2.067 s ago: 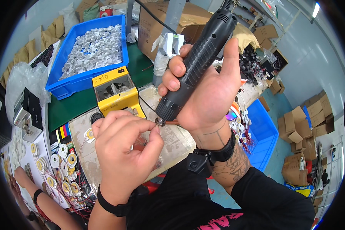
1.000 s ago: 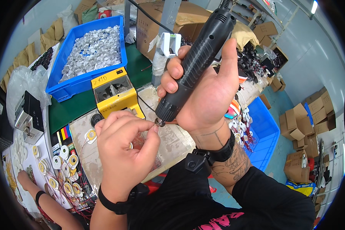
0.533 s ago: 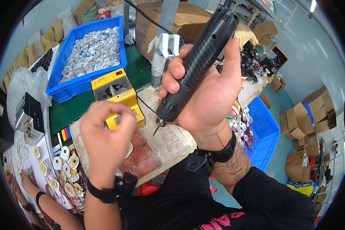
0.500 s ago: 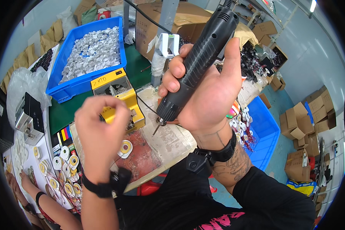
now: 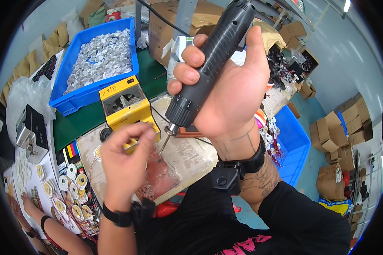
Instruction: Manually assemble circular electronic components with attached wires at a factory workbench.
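Note:
A black electric screwdriver (image 5: pixel 206 70) is gripped in my right hand (image 5: pixel 234 89), tilted so that its thin metal bit points down over the bench. Something small and dark shows at the bit's tip. My left hand (image 5: pixel 127 157) hovers left of the bit, fingers curled and thumb against them; whatever they may hold is hidden. Just beyond it stands a yellow screw feeder (image 5: pixel 134 115), its top open on metal parts. Underneath, the worn mat (image 5: pixel 191 157) has a reddish patch. A dark round piece (image 5: pixel 105 134) lies beside the feeder, close to my left hand.
A blue tray (image 5: pixel 136 63) of white caps sits at the back left. Round white-and-yellow parts (image 5: pixel 81 180) with red wires lie at left, near a co-worker's arms (image 5: pixel 57 227). At right are a blue bin (image 5: pixel 295 146) with wired parts and cardboard boxes (image 5: pixel 332 131).
My right hand has brought the screwdriver slightly left. My left hand has moved right and down, nearer the bit. The round white-and-yellow part on the red patch no longer shows.

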### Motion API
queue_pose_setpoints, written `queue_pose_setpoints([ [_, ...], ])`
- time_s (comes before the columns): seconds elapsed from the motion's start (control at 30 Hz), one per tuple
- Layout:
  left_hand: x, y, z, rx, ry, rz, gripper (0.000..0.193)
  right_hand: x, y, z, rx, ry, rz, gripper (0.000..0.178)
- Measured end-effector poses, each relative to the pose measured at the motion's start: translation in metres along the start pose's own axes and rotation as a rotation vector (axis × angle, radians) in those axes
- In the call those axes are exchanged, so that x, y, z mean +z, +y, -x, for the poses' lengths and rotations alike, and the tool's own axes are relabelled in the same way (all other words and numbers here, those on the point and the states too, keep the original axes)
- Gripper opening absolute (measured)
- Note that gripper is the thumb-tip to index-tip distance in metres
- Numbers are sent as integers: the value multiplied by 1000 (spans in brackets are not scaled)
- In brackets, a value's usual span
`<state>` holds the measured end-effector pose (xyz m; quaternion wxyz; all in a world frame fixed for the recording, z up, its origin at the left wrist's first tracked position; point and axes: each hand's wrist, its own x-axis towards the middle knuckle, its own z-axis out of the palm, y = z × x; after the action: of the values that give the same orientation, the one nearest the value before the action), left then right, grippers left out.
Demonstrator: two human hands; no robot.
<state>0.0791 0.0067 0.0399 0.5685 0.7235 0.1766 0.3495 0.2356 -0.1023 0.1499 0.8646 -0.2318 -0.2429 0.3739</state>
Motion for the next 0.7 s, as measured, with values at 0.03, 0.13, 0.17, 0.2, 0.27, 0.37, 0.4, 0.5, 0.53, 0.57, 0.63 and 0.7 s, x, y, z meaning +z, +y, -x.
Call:
queue_pose_setpoints([
  [0.03, 9, 8, 11, -144, -38, 327, 18, 2, 0, -2, 4, 3, 2, 70],
  [0.13, 18, 23, 23, -188, -19, 447, 22, 4, -2, -5, 40, -100, -35, 71],
  [0.17, 19, 24, 25, -52, 42, 313, 26, 4, 0, -5, 43, -101, -36, 71],
  [0.2, 20, 26, 26, 86, 100, 177, 29, 5, 1, -5, 63, -90, -81, 71],
  [0.27, 30, 31, 30, 140, 176, 206, 30, 8, 3, -5, 100, -68, -171, 71],
  [0.37, 31, 35, 33, 225, 258, 182, 29, 9, 7, -3, 140, -37, -260, 71],
  [0.4, 30, 38, 33, 263, 265, 130, 28, 12, 9, -2, 88, -56, -139, 71],
  [0.5, 29, 42, 31, 263, 269, 49, 22, 13, 11, 1, 29, -50, -4, 70],
  [0.53, 28, 43, 31, 263, 272, 48, 22, 13, 12, 1, 19, -25, 9, 71],
  [0.57, 28, 44, 31, 228, 257, 63, 20, 13, 12, 1, 21, -27, 8, 71],
  [0.63, 27, 43, 31, 192, 242, 76, 18, 13, 13, 2, 18, -11, 14, 71],
  [0.7, 27, 39, 29, 189, 248, 75, 15, 12, 13, 2, 17, -23, 11, 71],
])
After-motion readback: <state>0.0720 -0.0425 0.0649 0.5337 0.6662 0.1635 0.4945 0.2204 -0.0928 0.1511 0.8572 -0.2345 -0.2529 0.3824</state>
